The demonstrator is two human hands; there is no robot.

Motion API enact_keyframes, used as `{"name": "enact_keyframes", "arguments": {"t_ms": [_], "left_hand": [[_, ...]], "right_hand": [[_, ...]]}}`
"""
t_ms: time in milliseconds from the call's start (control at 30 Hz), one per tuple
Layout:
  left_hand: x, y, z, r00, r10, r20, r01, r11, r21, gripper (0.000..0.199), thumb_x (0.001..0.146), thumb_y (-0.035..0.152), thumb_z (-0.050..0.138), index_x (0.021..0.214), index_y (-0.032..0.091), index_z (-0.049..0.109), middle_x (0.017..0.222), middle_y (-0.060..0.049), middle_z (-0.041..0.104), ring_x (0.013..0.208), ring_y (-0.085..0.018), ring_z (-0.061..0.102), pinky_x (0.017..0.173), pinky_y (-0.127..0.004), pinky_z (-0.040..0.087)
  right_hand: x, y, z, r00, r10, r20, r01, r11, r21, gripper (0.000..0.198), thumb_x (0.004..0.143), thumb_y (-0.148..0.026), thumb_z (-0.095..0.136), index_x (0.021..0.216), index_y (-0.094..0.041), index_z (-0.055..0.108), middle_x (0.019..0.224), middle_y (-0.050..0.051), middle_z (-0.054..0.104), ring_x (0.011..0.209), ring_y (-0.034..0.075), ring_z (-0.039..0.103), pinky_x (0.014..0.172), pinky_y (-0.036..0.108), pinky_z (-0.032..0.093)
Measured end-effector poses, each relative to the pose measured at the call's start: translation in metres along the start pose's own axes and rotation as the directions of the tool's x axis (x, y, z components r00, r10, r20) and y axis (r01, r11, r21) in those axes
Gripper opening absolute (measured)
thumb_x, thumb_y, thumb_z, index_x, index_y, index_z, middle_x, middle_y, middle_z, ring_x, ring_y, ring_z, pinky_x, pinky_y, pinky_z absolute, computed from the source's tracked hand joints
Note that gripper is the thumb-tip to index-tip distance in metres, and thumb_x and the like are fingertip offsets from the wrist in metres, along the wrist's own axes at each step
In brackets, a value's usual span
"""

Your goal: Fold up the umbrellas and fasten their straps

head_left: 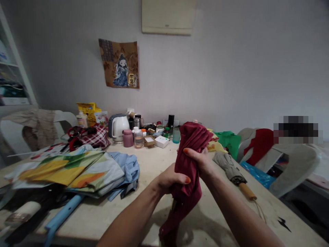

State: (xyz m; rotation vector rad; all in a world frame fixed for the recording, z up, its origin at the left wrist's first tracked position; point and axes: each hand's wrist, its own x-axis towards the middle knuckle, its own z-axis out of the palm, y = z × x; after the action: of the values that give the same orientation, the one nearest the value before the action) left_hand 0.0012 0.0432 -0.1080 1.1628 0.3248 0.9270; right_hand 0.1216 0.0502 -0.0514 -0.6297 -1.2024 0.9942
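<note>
One left hand (168,178) and one right hand (203,162) clamp their fingers around a gathered dark-red fabric bundle (193,137) above the cream-coloured bench (154,161), near a wooden-handled grey umbrella (227,166).

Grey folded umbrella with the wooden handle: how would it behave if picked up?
The grey umbrella would probably lift as one fairly stiff bundle, since it is gathered into a narrow roll. Its wrinkled folds would likely give a little under a squeeze. The wooden handle might turn in a grip, as it looks smooth and rounded.
</note>
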Motion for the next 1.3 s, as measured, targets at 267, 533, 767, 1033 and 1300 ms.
{"name": "enact_keyframes", "arguments": {"t_ms": [267,533,767,1033,1300], "left_hand": [[-0.003,0.008,0.008,0.922,0.254,-0.292,-0.078,0.861,0.502,0.036,0.052,0.011,0.074,0.085,0.016,0.064,0.073,-0.001,0.061,0.063,-0.013,0.051,0.058,-0.024,0.041],[-0.005,0.013,0.001,0.993,0.031,0.113,-0.042,0.994,0.103,0.052,0.045,0.025,0.081,0.092,0.011,0.065,0.078,-0.005,0.064,0.07,-0.018,0.056,0.065,-0.029,0.045],[-0.004,0.003,0.014,0.802,0.43,-0.415,0.011,0.684,0.73,0.047,0.055,0.015,0.072,0.1,0.02,0.06,0.079,-0.004,0.063,0.071,-0.02,0.055,0.063,-0.029,0.037],[-0.007,0.019,0.012,0.995,0.045,-0.094,-0.018,0.963,0.268,0.043,0.048,0.028,0.078,0.084,0.014,0.059,0.073,-0.003,0.061,0.064,-0.017,0.056,0.06,-0.029,0.044],[0.001,0.004,0.016,0.817,0.335,-0.469,0.073,0.747,0.66,0.049,0.055,0.024,0.076,0.099,0.016,0.056,0.077,-0.003,0.065,0.066,-0.017,0.059,0.057,-0.025,0.044]], "right_hand": [[0.006,-0.003,0.007,0.987,-0.018,-0.157,0.019,1.0,0.006,0.039,0.053,-0.027,0.086,0.086,-0.019,0.067,0.084,0.003,0.07,0.07,0.019,0.062,0.068,0.034,0.055],[0.005,-0.021,0.006,0.996,-0.07,0.047,0.066,0.994,0.088,0.044,0.052,-0.026,0.079,0.093,-0.02,0.066,0.085,0.002,0.069,0.077,0.022,0.063,0.073,0.036,0.055],[0.012,0.0,0.018,0.957,-0.152,-0.246,0.111,0.979,-0.173,0.042,0.054,-0.031,0.087,0.087,-0.017,0.065,0.087,0.005,0.069,0.073,0.02,0.062,0.071,0.035,0.054],[0.007,-0.003,0.007,1.0,0.006,-0.015,-0.004,0.991,0.131,0.034,0.055,-0.027,0.082,0.083,-0.019,0.065,0.08,0.003,0.068,0.066,0.018,0.061,0.063,0.032,0.054],[0.005,0.006,0.02,0.961,-0.126,-0.245,0.042,0.946,-0.322,0.057,0.048,-0.029,0.087,0.096,-0.017,0.059,0.095,0.006,0.07,0.09,0.023,0.064,0.085,0.037,0.053]]}}
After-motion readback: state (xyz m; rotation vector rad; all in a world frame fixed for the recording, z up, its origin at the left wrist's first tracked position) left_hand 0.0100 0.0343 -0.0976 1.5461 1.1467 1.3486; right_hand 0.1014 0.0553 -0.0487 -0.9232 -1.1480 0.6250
